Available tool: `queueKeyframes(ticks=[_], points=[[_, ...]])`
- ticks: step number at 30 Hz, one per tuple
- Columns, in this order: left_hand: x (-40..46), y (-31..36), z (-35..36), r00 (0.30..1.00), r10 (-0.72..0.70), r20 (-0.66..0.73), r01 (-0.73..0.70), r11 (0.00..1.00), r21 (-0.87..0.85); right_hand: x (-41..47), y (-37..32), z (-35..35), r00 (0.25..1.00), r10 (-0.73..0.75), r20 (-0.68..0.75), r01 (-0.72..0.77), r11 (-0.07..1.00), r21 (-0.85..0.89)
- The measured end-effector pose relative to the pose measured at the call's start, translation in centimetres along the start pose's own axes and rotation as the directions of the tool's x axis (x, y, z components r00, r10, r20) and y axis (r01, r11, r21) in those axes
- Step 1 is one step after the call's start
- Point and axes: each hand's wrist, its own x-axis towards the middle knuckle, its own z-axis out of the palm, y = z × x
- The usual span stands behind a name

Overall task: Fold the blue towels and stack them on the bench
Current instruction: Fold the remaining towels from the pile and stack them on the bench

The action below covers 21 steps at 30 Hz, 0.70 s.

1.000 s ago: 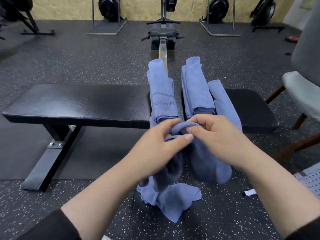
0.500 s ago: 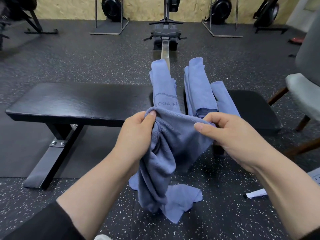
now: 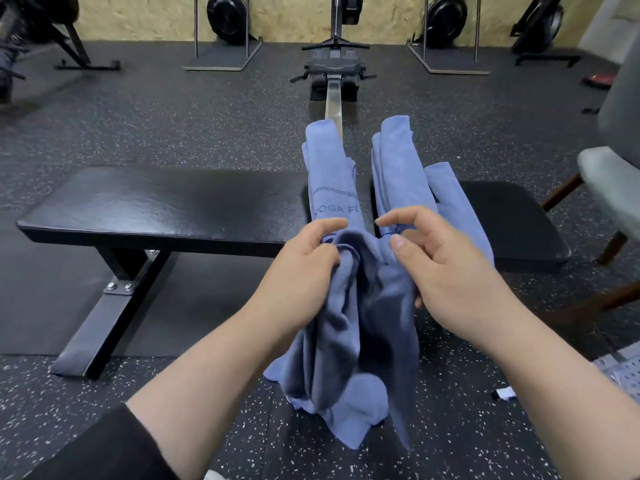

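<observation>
A crumpled blue towel [image 3: 360, 320] hangs in front of the black bench [image 3: 166, 206], its lower end trailing on the floor. My left hand [image 3: 304, 268] grips its upper left edge. My right hand [image 3: 440, 268] holds the upper right edge between thumb and curled fingers. The two hands are close together, with the cloth bunched between them. Behind them, three more blue towels lie draped across the bench: one with printed lettering [image 3: 329, 174], a second [image 3: 398, 168] to its right, and a third [image 3: 457, 209] further right.
A rowing machine [image 3: 334, 67] stands behind the bench on the dark rubber floor. A grey chair with wooden legs [image 3: 609, 188] stands at the right. Fan-wheel machines line the far wall. A white perforated object [image 3: 623, 372] lies at the right edge.
My hands have come closer together, so the towel's top edge, stretched wide half a second ago, is now bunched between them. The towels on the bench have not moved.
</observation>
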Motion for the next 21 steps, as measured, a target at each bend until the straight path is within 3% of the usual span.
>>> queueKeyframes(ticks=[6, 11, 15, 17, 21], points=[[-0.1, -0.4, 0.0, 0.989, 0.100, 0.112, -0.105, 0.993, 0.047, -0.2, 0.4, 0.9, 0.986, -0.003, 0.166, 0.009, 0.999, -0.038], [0.1, -0.8, 0.1, 0.981, 0.114, 0.157, -0.131, 0.986, 0.100, -0.1, 0.4, 0.7, 0.997, 0.000, 0.077, 0.010, 0.992, -0.124], [0.0, -1.2, -0.3, 0.972, 0.143, 0.189, -0.207, 0.899, 0.387, -0.2, 0.1, 0.6, 1.000, -0.010, 0.007, 0.011, 0.990, -0.144], [-0.1, -1.5, -0.7, 0.977, 0.152, 0.147, -0.207, 0.825, 0.525, -0.2, 0.0, 0.5, 0.999, -0.009, -0.035, 0.005, 0.993, -0.119], [0.2, -2.0, -1.6, 0.987, 0.157, -0.036, -0.100, 0.773, 0.626, -0.1, 0.0, 0.0, 0.988, 0.003, -0.156, -0.006, 1.000, -0.021]])
